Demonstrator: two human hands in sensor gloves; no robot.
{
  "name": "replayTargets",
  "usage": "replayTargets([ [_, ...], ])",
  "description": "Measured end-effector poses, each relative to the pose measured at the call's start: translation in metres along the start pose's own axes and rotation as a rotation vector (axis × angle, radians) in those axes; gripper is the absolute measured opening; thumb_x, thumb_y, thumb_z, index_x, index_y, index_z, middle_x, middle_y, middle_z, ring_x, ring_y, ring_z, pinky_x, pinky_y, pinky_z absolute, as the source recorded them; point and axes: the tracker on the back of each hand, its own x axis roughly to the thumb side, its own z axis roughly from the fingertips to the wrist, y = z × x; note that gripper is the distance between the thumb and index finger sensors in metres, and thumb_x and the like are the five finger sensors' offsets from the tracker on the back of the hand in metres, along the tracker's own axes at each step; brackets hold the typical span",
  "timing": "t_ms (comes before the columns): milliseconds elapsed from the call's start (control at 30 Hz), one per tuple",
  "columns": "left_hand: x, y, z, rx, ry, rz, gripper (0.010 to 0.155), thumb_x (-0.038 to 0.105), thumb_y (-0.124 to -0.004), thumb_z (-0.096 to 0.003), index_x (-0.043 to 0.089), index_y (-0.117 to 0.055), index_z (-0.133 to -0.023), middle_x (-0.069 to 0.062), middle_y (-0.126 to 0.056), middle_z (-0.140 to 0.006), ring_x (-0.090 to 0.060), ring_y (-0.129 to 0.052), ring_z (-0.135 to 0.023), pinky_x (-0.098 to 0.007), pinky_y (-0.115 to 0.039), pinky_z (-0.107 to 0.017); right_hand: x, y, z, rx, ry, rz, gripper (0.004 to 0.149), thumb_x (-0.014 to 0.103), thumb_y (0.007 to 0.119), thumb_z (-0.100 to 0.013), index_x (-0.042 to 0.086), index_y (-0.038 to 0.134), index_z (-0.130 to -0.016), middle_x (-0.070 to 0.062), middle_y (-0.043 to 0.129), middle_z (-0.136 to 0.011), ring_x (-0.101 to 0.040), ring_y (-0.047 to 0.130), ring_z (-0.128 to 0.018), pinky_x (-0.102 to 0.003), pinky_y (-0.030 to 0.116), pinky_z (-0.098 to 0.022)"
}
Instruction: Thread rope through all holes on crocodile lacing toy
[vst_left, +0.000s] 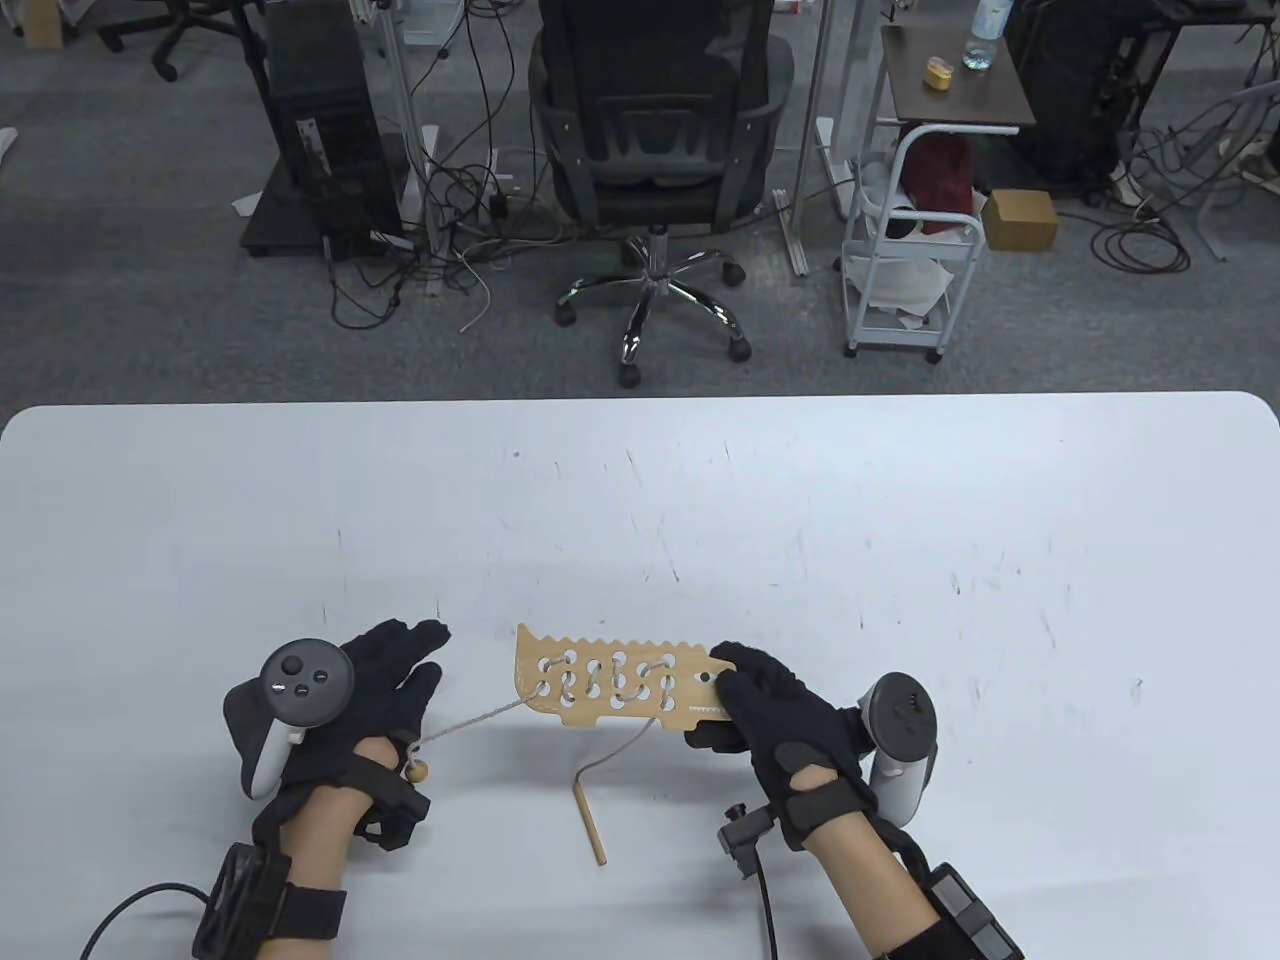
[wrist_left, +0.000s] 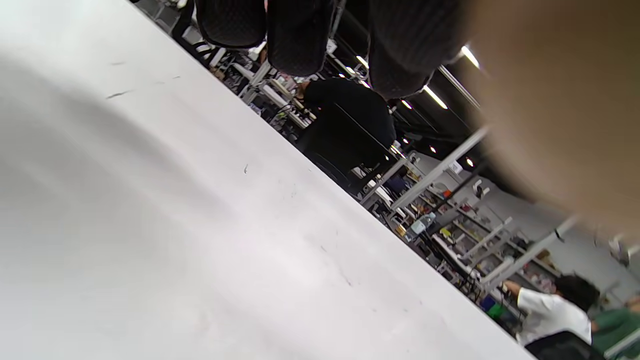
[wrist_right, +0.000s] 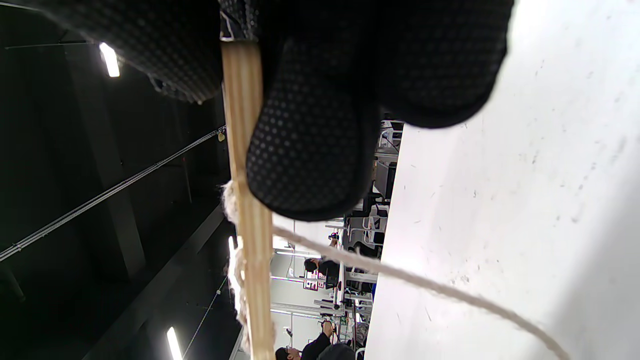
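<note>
- My right hand (vst_left: 790, 715) has its grip clenched on the head end of the crocodile lacing toy (vst_left: 610, 685). The fingers lie over the top face and the thumb (wrist_right: 310, 150) presses the underside, so the board's thin edge shows between them in the right wrist view.
- The board is held low over the counter (vst_left: 640, 500), near its front edge, tail end pointing toward my left hand (vst_left: 370, 690).
- The left hand's fingers are stretched out and relaxed, a released grip as far as the table view shows. The rope (vst_left: 470, 722) runs taut from the tail-end holes to that hand's underside, but I cannot tell how it is caught there.
- A small wooden bead (vst_left: 419, 771) hangs at that rope end just below the left hand.
- Lacing crosses most of the holes in the body. From beneath the board a second stretch of rope drops to the wooden needle (vst_left: 590, 818), which lies loose on the counter just in front of the toy.
- My judgement: threading is well along and this is the slack-tightening step. Whether any hole is still bare is too small to tell.
- Next I would need to free the left hand, pick up the needle, and aim it at any remaining hole while my right grip keeps the board steady.
</note>
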Motion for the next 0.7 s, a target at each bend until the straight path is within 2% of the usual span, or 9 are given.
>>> replayTargets([
  [200, -0.012, 0.002, -0.001, -0.004, 0.08, 0.12, 0.051, 0.042, -0.074, -0.0458, 0.048, -0.075, -0.097, -0.002, -0.066, -0.11, -0.036, -0.057, -0.106, -0.061, -0.038, -0.078, 0.0, 0.003, 0.001, 0.017, -0.012, 0.005, 0.05, 0.038, 0.08, -0.049, 0.009, 0.073, -0.089, -0.006, 0.101, -0.07, -0.016, 0.11, -0.039, -0.036, 0.087, -0.034],
  [433, -0.017, 0.003, 0.0, 0.023, 0.154, 0.141, 0.054, 0.054, -0.076, -0.0433, 0.044, -0.078, -0.097, -0.003, -0.068, -0.109, -0.037, -0.058, -0.105, -0.059, -0.04, -0.078, 0.004, 0.007, 0.003, 0.038, -0.037, 0.002, 0.05, 0.038, 0.08, -0.048, 0.009, 0.073, -0.089, -0.005, 0.101, -0.07, -0.016, 0.11, -0.04, -0.036, 0.087, -0.035],
  [700, -0.03, -0.001, -0.002, -0.08, 0.227, 0.422, 0.053, 0.04, -0.072, -0.0473, 0.038, -0.072, -0.1, -0.003, -0.062, -0.111, -0.037, -0.052, -0.106, -0.059, -0.037, -0.078, 0.004, 0.009, 0.003, 0.048, -0.048, 0.0, 0.05, 0.037, 0.08, -0.048, 0.009, 0.073, -0.089, -0.005, 0.101, -0.071, -0.016, 0.11, -0.04, -0.036, 0.087, -0.035],
])
